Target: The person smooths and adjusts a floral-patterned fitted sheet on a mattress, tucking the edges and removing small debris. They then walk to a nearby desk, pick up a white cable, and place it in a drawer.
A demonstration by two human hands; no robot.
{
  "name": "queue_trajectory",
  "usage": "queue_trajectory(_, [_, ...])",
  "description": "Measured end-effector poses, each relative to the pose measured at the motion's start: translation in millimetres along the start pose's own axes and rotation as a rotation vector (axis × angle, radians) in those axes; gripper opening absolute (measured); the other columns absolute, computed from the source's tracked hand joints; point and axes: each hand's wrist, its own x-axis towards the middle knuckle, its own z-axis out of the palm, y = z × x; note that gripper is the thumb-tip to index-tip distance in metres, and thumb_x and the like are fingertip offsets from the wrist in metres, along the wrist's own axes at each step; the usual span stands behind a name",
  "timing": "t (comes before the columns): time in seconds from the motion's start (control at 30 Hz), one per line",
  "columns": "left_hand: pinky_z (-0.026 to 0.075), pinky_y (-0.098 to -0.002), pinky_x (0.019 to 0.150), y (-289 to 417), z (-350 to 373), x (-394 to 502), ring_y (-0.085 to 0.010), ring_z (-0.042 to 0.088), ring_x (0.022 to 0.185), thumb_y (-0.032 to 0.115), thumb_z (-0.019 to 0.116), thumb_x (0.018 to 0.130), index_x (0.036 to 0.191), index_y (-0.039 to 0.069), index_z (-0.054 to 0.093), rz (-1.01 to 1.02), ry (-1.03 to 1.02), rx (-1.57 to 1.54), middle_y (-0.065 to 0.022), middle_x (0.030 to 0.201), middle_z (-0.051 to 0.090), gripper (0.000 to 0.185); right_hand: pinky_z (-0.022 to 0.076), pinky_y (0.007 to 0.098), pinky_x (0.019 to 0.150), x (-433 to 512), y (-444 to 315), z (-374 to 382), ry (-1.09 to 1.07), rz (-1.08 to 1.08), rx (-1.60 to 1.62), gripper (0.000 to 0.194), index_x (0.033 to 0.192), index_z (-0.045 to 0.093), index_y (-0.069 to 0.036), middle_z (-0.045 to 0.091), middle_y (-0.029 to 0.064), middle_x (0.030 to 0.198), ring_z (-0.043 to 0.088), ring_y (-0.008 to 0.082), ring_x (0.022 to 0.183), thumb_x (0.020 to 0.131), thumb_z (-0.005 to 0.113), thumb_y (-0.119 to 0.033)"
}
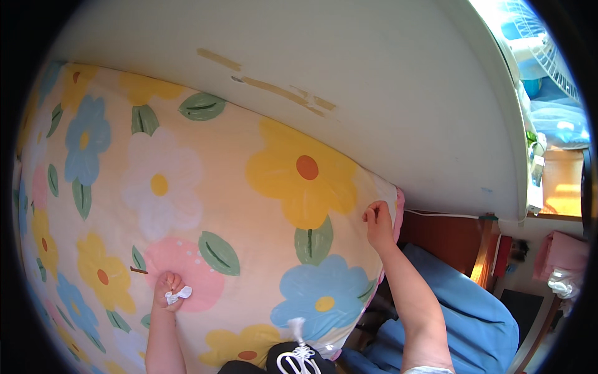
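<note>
A floral bed sheet (pixel 261 210) with yellow, blue, white and pink printed flowers covers the bed before me. On the left, my left hand (pixel 169 291) is closed around a crumpled white tissue (pixel 180 295) and rests over a pink printed shape. Near the sheet's right corner, my right hand (pixel 379 224) has its fingers curled by the pink edge; whether it pinches anything is not clear. A white tassel (pixel 298 329) with a knotted cord lies over my dark clothing at the bottom.
A pale wall (pixel 373 84) with tape marks borders the bed's far side. Blue fabric (pixel 467 308) drapes at the right, beside a wooden panel (pixel 434 243). A white fan (pixel 537 46) stands at the upper right. Folded pink cloth (pixel 560 257) lies at the far right.
</note>
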Motion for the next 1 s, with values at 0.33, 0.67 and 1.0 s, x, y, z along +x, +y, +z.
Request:
queue_trajectory(0.33, [0.036,-0.0247,0.044,-5.3,-8.0,0.7,-0.0091,0.039,0.048,0.012,0.062,0.086,0.077,0.011,0.048,0.017,0.030,0.010,-0.0020,0.065,0.046,0.017,0.0487,0.0280,0.061,-39.8,26.6,-118.2,0.257,0.236,-0.200,0.004,0.093,0.048,-0.002,0.056,0.0072,0.076,0.055,0.0142,0.065,0.096,0.049,-0.005])
queue_trajectory(0.67, [0.033,-0.0254,0.041,-6.1,-9.1,0.4,-0.0092,0.035,0.044,0.011,0.045,0.093,0.074,0.014,0.042,0.031,0.157,0.013,-0.0003,0.062,0.042,0.020,0.0488,0.0418,0.074,-28.3,3.8,-54.7,-0.241,0.078,-0.582,0.015,0.102,0.052,-0.001,0.061,0.0211,0.096,0.061,0.0351,0.086,0.090,0.056,-0.009])
queue_trajectory(1.0, [0.034,-0.0245,0.042,-7.9,2.6,0.3,-0.0083,0.035,0.045,0.014,0.046,0.095,0.074,0.015,0.042,0.053,0.121,0.071,0.0005,0.063,0.042,0.021,0.0486,0.0329,0.066,-37.9,16.9,-78.1,0.086,0.259,-0.365,0.008,0.096,0.054,-0.002,0.060,0.0107,0.077,0.061,0.0208,0.074,0.089,0.052,-0.004])
